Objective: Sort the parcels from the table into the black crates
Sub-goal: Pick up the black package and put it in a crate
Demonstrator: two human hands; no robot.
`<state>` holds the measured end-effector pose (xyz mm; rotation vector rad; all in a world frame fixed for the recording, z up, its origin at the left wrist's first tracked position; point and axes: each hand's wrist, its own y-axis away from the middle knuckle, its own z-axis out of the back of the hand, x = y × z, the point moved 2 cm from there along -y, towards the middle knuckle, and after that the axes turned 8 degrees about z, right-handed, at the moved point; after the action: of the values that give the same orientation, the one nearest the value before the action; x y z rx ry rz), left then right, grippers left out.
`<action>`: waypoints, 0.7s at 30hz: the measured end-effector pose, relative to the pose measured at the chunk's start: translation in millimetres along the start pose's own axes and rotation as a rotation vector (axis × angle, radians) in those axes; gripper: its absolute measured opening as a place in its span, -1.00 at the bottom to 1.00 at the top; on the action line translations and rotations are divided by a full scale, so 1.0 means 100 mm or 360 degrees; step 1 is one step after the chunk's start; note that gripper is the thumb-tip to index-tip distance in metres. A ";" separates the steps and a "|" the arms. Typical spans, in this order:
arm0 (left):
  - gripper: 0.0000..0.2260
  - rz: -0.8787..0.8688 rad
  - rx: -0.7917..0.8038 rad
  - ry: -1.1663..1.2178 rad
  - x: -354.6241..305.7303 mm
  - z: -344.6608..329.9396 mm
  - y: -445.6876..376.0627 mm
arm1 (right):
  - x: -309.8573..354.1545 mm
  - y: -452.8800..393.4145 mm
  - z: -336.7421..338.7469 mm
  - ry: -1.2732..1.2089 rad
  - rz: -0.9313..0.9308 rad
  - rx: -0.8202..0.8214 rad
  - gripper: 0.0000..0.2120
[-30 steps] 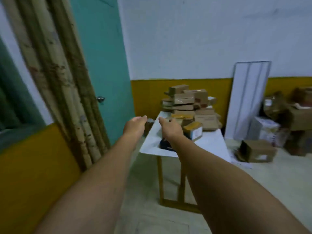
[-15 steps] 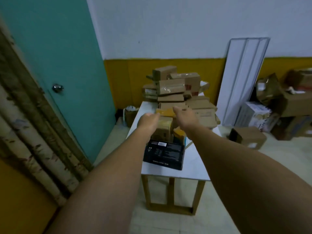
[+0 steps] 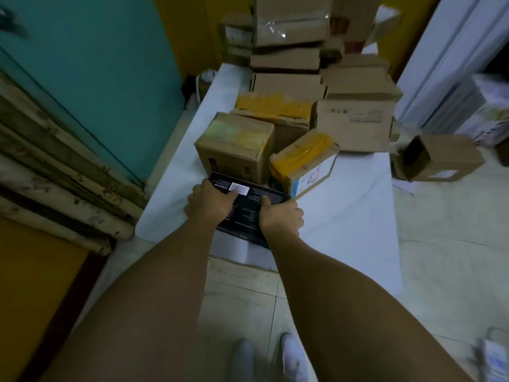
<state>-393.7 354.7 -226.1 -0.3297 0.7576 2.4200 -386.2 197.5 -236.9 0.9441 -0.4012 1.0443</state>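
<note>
Since 0.5 s ago you closed in: left hand [image 3: 210, 204] and right hand [image 3: 281, 216] both grip black box [image 3: 246, 209] on table [image 3: 358, 205]. Parcel pile [image 3: 292, 86] unsorted; crates unseen.

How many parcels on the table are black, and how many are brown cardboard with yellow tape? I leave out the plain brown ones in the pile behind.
black parcel: 1, gripped by the left hand and the right hand
Brown with yellow tape: 3, the upright box, the tilted box, the flat box behind them
Total: 4
</note>
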 end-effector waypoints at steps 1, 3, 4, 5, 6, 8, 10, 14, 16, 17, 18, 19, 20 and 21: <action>-0.21 0.0037 -0.0004 0.0016 0.00 -0.05 -0.03 | -0.03 -0.04 -0.01 0.0045 0.0028 -0.0003 -0.37; -0.03 0.0092 0.0025 0.0075 0.01 -0.06 -0.09 | -0.06 -0.05 -0.03 0.0087 0.0083 -0.0029 -0.37; 0.05 0.0121 0.0035 0.0100 0.03 -0.08 -0.16 | -0.08 -0.09 -0.04 0.0099 0.0102 -0.0027 -0.37; 0.10 0.0152 0.0037 0.0130 0.07 -0.12 -0.22 | -0.09 -0.11 -0.05 0.0114 0.0113 -0.0019 -0.37; 0.13 0.0194 0.0040 0.0171 0.13 -0.16 -0.29 | -0.11 -0.12 -0.05 0.0132 0.0128 -0.0007 -0.36; 0.16 0.0285 0.0054 0.0301 0.25 -0.24 -0.30 | -0.14 -0.15 -0.02 0.0173 0.0174 0.0017 -0.36; 0.13 0.0325 0.0081 0.0495 0.33 -0.26 -0.18 | -0.18 -0.16 0.01 0.0170 0.0217 0.0062 -0.36; -0.29 0.0370 0.0173 0.0850 0.40 -0.10 0.26 | -0.24 -0.05 0.07 -0.0013 0.0228 0.0161 -0.41; -0.42 0.0369 0.0151 0.1027 0.45 -0.04 0.41 | -0.27 0.06 0.14 -0.0247 0.0203 0.0202 -0.45; -0.47 0.0348 0.0123 0.1119 0.46 0.00 0.50 | -0.27 0.13 0.19 -0.0401 0.0173 0.0213 -0.49; -0.51 0.0310 0.0096 0.1208 0.46 0.04 0.57 | -0.26 0.19 0.25 -0.0583 0.0122 0.0216 -0.52; -0.55 0.0271 0.0063 0.1298 0.46 0.10 0.64 | -0.24 0.26 0.30 -0.0773 0.0069 0.0220 -0.52; -0.60 0.0221 0.0026 0.1397 0.45 0.18 0.75 | -0.21 0.34 0.35 -0.0975 0.0036 0.0220 -0.48; -0.64 0.0175 0.0002 0.1496 0.45 0.28 0.87 | -0.16 0.45 0.41 -0.1170 0.0028 0.0205 -0.43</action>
<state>-483.2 332.7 -182.0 -1.5102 1.1668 2.2906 -426.9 163.1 -204.2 1.4345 -0.9551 0.7130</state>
